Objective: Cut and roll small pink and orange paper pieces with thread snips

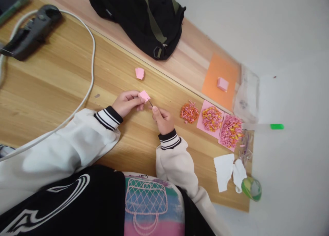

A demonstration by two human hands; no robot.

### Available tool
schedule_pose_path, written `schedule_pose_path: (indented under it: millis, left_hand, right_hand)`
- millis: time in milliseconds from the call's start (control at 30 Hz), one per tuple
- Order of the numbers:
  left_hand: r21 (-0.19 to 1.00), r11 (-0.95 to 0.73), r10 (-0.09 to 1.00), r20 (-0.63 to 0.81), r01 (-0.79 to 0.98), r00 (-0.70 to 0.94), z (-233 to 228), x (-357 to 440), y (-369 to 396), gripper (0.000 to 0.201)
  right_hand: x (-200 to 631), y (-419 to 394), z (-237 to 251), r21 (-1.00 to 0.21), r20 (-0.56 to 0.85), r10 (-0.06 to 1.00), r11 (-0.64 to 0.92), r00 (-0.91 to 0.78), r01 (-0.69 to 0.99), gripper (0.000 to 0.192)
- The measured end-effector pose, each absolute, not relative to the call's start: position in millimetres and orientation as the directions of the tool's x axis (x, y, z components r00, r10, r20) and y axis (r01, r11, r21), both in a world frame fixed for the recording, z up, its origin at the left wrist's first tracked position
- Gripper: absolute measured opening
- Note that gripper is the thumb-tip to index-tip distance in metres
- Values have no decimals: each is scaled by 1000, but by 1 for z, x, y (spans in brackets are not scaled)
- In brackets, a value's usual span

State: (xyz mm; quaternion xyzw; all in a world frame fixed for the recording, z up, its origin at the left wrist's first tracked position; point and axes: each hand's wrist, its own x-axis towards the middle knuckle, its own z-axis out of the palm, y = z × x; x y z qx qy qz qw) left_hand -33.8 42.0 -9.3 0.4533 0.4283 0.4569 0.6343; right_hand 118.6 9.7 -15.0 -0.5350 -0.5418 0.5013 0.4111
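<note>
Between the fingers of my left hand (128,104) is a small pink paper square (144,95), held by its edge just above the table. My right hand (163,120) pinches a thin dark stick (150,102). The stick's tip meets the paper at its lower right side; whether it lies over or under the sheet I cannot tell. A few more pink paper squares (139,73) lie loosely stacked beyond my left hand. Right of my right hand sits a heap of tiny orange and pink rolled pieces (189,112).
Two bigger heaps of rolled pieces (212,118) rest on pink sheets at right. Behind them, an orange sheet (213,80) bears a pink paper block (222,84). A black bag (154,27), white cable (93,54), dark handheld device (36,32), torn white paper (224,171) and green tape roll (251,188) surround the workspace.
</note>
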Motion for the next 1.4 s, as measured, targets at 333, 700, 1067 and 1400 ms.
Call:
schedule_pose_path:
  millis: [333, 700, 1067, 1400]
  left_hand:
    - [986, 133, 962, -105, -98, 251, -10, -35, 42, 13]
    - [993, 105, 961, -87, -56, 263, -9, -35, 42, 16]
    - [994, 102, 960, -89, -35, 264, -8, -35, 42, 15]
    - [977, 145, 976, -115, -155, 188, -14, -35, 43, 14]
  right_hand:
    - [119, 9, -16, -972, -86, 992, -63, -91, 226, 46]
    - [119, 9, -17, -963, -84, 992, -56, -97, 263, 48]
    - [117, 9, -16, -960, -78, 995, -58, -65, 275, 49]
    - [119, 8, -16, -972, -78, 993, -57, -85, 227, 45]
